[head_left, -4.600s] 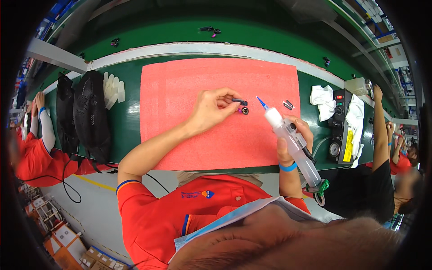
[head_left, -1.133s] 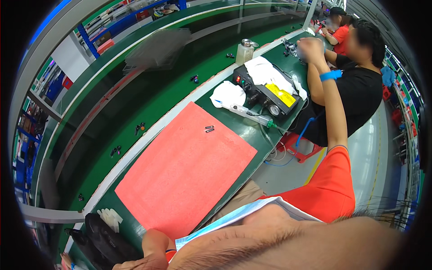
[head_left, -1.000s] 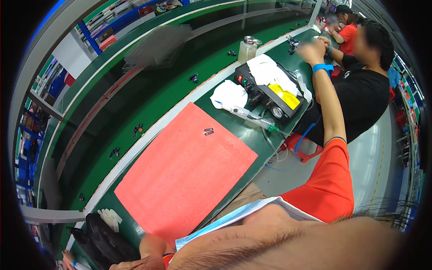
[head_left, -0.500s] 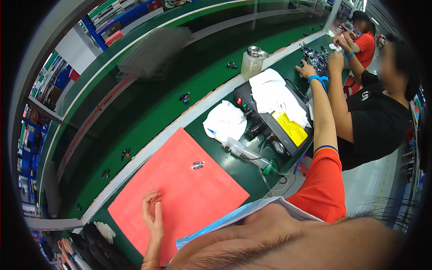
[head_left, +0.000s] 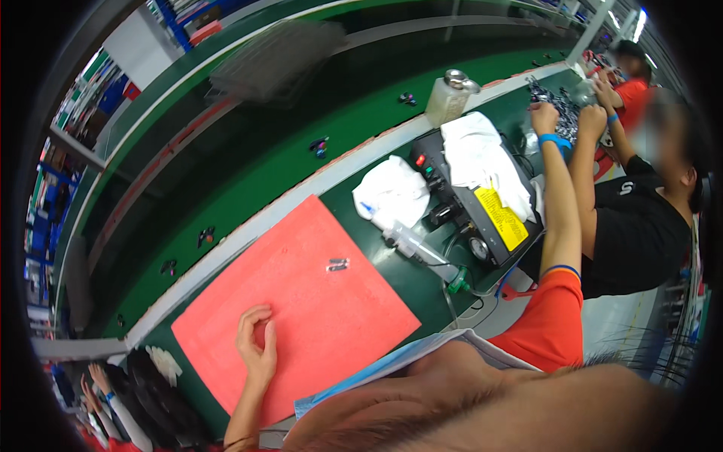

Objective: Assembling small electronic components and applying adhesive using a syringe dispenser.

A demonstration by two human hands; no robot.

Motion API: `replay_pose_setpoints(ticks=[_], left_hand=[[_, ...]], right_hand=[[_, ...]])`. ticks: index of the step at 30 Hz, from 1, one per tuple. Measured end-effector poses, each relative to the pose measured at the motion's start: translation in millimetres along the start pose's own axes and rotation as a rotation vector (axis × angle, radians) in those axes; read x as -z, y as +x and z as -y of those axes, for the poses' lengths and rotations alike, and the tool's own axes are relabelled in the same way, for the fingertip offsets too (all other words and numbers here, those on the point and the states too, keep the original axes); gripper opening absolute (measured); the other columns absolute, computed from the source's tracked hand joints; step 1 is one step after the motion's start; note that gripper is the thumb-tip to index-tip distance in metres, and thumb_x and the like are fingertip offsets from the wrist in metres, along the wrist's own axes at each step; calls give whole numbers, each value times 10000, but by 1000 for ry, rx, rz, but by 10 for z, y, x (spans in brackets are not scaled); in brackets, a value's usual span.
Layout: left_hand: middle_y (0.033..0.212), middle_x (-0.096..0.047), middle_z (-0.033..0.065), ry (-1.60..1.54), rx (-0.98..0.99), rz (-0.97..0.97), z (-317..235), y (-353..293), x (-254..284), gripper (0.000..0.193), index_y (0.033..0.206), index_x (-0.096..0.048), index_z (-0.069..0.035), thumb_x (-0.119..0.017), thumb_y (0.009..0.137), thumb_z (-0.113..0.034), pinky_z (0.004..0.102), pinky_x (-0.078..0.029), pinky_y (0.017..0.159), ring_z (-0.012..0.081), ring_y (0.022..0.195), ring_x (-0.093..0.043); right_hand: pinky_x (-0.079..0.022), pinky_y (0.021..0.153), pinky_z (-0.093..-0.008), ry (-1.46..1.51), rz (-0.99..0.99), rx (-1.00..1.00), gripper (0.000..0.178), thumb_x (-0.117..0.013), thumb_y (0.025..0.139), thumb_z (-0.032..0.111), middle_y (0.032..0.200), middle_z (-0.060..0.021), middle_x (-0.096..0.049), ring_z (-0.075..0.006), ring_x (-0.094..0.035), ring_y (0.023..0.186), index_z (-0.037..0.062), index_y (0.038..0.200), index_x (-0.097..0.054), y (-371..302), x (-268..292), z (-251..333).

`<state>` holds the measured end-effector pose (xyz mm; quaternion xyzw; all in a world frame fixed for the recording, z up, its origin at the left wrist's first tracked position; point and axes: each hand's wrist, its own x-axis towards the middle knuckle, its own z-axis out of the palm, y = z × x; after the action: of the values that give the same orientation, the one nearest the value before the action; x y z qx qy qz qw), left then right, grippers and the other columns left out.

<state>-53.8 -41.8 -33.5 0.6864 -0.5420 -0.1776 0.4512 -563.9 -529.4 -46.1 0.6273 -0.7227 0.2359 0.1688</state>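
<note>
My left hand [head_left: 257, 340] rests over the red mat [head_left: 301, 264], fingers loosely curved, thumb apart, holding nothing. Two small dark pieces [head_left: 338, 265] lie side by side on the mat, toward its far right. My right arm in a red sleeve stretches far to the right. At its end my right hand [head_left: 545, 117], with a blue band at the wrist, is closed at the near side of a pile of small dark and silvery parts [head_left: 557, 98]. What its fingers hold, if anything, is too small to make out. Something clear and shiny [head_left: 531, 142] lies just below that hand.
A black device [head_left: 482, 211] with white cloths stands right of the mat. Before it lie a clear syringe-like tube [head_left: 418, 248] and a white cloth [head_left: 392, 188]. A bottle [head_left: 448, 99] stands behind. Co-workers, one in a black shirt [head_left: 633, 226], reach in at the right.
My right hand has gone from spread fingers to closed beside the pile. My left hand stays over the mat. The view has shifted slightly, and small items on the green belt appear farther left.
</note>
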Motion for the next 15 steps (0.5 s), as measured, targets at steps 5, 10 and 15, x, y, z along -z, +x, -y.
replay_pose_setpoints(ticks=[5,10,15], left_hand=[[897,-542,123,46,-36,26,-52,18,68,86,819,-529,13,-506,738,32,289,-391,786,214,891,-514],[862,-566,114,-106,-81,29,-108,8,58,74,807,-548,14,-525,738,26,274,-434,704,214,802,-558],[878,-555,103,-508,174,263,-140,-150,63,87,883,-505,27,-493,802,-2,241,-443,695,161,797,-557]], right_hand=[[-476,638,-250,817,229,102,184,-577,725,59,793,-100,-624,-146,-608,722,14,900,-612,-364,1027,951],[-456,650,-200,1157,542,429,115,-587,742,37,779,-55,-603,-111,-584,716,-14,845,-586,-1714,2290,2108],[-463,585,-197,1152,704,646,133,-626,667,-37,761,-50,-588,-102,-571,662,-13,787,-575,-2981,2730,2674]])
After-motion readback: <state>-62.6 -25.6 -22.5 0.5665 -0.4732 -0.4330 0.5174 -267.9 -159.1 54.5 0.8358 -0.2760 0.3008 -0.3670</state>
